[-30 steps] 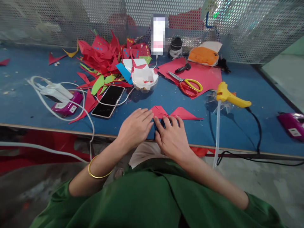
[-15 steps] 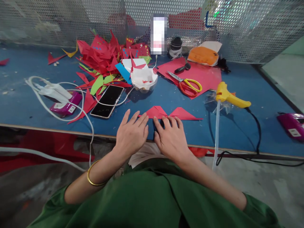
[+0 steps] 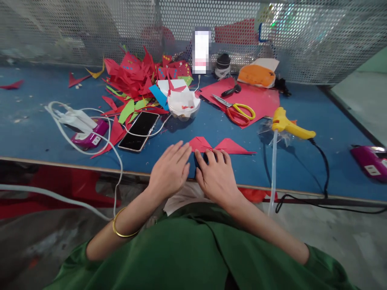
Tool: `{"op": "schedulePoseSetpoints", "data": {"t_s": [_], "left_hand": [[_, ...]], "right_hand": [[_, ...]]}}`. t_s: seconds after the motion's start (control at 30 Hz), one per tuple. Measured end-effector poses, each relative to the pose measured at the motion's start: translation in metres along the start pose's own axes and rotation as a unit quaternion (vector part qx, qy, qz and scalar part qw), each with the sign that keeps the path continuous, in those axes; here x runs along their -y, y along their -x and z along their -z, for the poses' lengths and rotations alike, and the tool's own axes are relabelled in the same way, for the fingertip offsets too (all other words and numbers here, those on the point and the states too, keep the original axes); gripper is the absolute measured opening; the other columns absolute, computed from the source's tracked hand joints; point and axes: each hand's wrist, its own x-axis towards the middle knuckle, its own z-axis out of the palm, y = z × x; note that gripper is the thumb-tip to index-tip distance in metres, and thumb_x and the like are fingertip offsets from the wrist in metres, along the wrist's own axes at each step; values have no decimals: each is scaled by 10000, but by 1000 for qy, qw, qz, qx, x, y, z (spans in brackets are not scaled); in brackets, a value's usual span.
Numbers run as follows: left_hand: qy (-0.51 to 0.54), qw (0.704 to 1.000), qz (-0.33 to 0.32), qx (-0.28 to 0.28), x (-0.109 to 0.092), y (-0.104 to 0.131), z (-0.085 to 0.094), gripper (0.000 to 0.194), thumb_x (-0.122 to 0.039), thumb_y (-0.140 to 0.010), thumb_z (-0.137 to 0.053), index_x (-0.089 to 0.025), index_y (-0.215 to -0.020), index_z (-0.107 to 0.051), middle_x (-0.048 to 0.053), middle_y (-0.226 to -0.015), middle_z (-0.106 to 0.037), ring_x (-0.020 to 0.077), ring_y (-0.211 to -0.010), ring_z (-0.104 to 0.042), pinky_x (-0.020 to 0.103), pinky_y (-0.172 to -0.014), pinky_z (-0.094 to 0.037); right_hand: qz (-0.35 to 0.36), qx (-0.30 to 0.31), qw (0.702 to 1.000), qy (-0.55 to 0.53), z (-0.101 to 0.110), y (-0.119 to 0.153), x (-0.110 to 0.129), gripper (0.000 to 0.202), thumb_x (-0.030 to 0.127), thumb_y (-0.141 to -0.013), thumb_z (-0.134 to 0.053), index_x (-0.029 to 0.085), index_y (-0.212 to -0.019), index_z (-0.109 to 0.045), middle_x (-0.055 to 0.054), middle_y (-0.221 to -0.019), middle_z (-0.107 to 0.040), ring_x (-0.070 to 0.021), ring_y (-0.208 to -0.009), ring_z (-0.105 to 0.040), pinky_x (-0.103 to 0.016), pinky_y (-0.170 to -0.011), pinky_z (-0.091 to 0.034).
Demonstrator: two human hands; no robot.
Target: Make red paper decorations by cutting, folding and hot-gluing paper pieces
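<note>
Near the table's front edge lies a folded red paper piece, with two raised peaks and a thin point at its right end. My left hand lies flat with its fingers stretched out, their tips covering the paper's left end. On the paper's near edge rest the fingertips of my right hand, fingers spread and slightly bent. Neither hand grips anything. A phone with a dark screen lies to the left, a white cable across it.
Red-and-yellow scissors lie on red paper sheets. A yellow glue gun with its cord is at right. Behind my hands stands a paper-lined bowl. Red paper cut-outs are heaped at back left, near a purple power socket.
The fingers of my left hand have drawn closer together and lean slightly to the right. My right hand stays on the red paper. The whole view has shifted a little.
</note>
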Motion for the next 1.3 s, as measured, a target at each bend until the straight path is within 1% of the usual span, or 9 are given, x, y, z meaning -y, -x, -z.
{"op": "schedulePoseSetpoints", "data": {"t_s": [0.13,0.3,0.5,0.6,0.7,0.8,0.97,1.17,1.3], "left_hand": [[-1,999,-10,44,-7,-4,-7,464,-255,-983,-379,-77,-1379,-544,151,-1421,-566,279,-1355,-495,510,-1177,-304],[-8,1000,14,17,-8,0,-7,431,-267,-990,-395,-117,-1349,-580,145,-1407,-581,301,-1324,-527,582,-1185,-232],[-20,1000,6,-10,-13,-5,-10,468,-355,-991,-424,-60,-1305,-606,189,-1384,-592,351,-1271,-565,607,-1172,-236],[-2,1000,-24,-6,-19,-12,-15,539,-417,-999,-403,-43,-1356,-558,191,-1409,-569,329,-1302,-540,551,-1174,-285],[28,998,-45,36,-24,-17,-19,587,-454,-1002,-384,-41,-1398,-515,180,-1449,-533,299,-1365,-478,461,-1144,-370],[32,997,-32,55,-24,-18,-22,573,-453,-1003,-386,-60,-1394,-528,174,-1454,-529,298,-1366,-477,472,-1149,-362],[41,998,-32,42,-21,-18,-21,520,-413,-999,-418,-84,-1380,-550,160,-1441,-545,302,-1354,-492,500,-1134,-379],[49,997,-46,-24,-16,-35,-18,335,-256,-991,-463,-85,-1159,-697,128,-1169,-731,250,-1111,-665,389,-991,-509],[48,998,-18,-26,-14,-53,-19,198,-220,-940,-572,-150,-1032,-732,74,-1029,-751,236,-957,-673,359,-863,-538]], "right_hand": [[2,-4,1000,-1,0,1,-1,521,345,-983,-390,133,-1451,-477,-168,-1331,-580,-334,-1220,-464,-511,-1081,-273],[-9,-21,1000,5,0,11,-15,505,317,-995,-367,28,-1379,-521,-194,-1340,-598,-294,-1235,-499,-479,-1126,-233],[-25,-22,999,23,2,19,-30,489,297,-992,-365,24,-1358,-539,-190,-1310,-614,-295,-1208,-524,-474,-1120,-244],[-18,-15,999,24,2,18,-29,493,290,-989,-365,18,-1366,-529,-191,-1291,-619,-301,-1202,-522,-487,-1110,-244],[-17,-18,1000,20,3,18,-29,492,283,-991,-348,35,-1379,-521,-186,-1314,-611,-294,-1218,-512,-487,-1114,-230],[-31,-24,999,22,4,21,-34,483,285,-991,-346,38,-1357,-540,-189,-1300,-619,-290,-1211,-516,-484,-1117,-225],[-86,-29,994,55,5,25,-43,484,272,-975,-368,-8,-1318,-563,-219,-1234,-639,-318,-1160,-540,-510,-1099,-246],[-67,-14,997,45,8,26,-44,494,265,-954,-402,-16,-1335,-544,-220,-1256,-627,-333,-1186,-535,-496,-1102,-283],[-60,-28,998,-22,29,24,-77,427,206,-951,-397,77,-1318,-572,-157,-1235,-652,-253,-1122,-588,-384,-1029,-401]]}}
